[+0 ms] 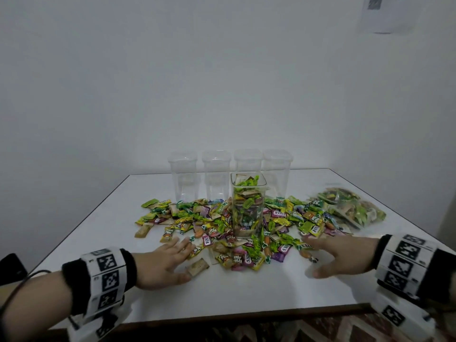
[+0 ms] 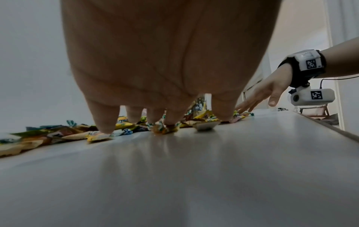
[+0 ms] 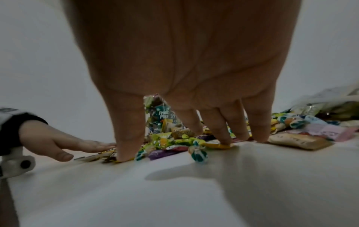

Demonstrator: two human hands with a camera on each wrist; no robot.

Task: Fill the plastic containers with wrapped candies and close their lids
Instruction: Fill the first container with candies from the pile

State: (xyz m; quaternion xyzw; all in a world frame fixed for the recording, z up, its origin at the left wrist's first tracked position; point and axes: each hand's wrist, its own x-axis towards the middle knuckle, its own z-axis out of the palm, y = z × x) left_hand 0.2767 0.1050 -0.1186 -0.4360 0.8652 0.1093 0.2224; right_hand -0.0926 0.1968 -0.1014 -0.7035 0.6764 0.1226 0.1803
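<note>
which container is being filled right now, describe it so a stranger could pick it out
On the white table, a heap of wrapped candies is spread in front of a back row of four clear containers. The one being filled stands alone amid the heap, lidless and packed with candies; the four behind are empty and lidded.

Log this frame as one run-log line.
phase: gathering candies | left hand: open, fingertips on candy pile | right hand: open, at pile | filled container: lid off | empty containers: untouched

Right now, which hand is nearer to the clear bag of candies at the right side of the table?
Right. The right hand lies in front of the bag; the left hand is far across the candy pile.
</note>
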